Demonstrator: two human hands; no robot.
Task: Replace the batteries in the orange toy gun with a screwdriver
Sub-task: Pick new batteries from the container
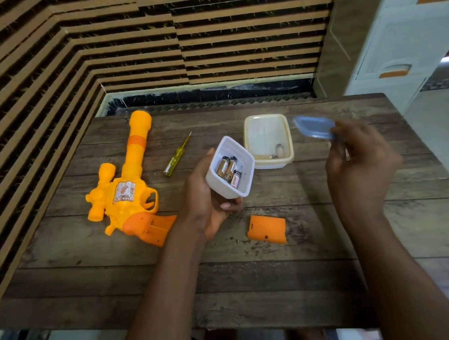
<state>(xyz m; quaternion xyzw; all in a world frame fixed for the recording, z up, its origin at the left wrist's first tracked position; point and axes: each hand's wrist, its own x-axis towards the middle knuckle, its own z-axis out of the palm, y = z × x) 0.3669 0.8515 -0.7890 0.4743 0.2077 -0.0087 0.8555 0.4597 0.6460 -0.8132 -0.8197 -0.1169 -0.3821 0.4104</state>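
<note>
Head view: the wooden surface (260, 279) has bare boards along its near edge, with the orange toy gun (126, 188) at frame left, the screwdriver (176, 157) just right of its barrel and the battery cover (267, 229) at lower centre. Left hand (207, 200) grips a tilted white tub (230, 147) holding batteries (228, 169), beside a cream container (264, 136) with small bits inside. Right hand (359, 163) pinches a blue lid (313, 126) at right.

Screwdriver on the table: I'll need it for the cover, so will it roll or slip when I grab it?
The screwdriver probably rolls if nudged: its clear yellow handle looks round and it lies flat on the table. Likely light, being slim. The glossy plastic may be a little slippery.
</note>
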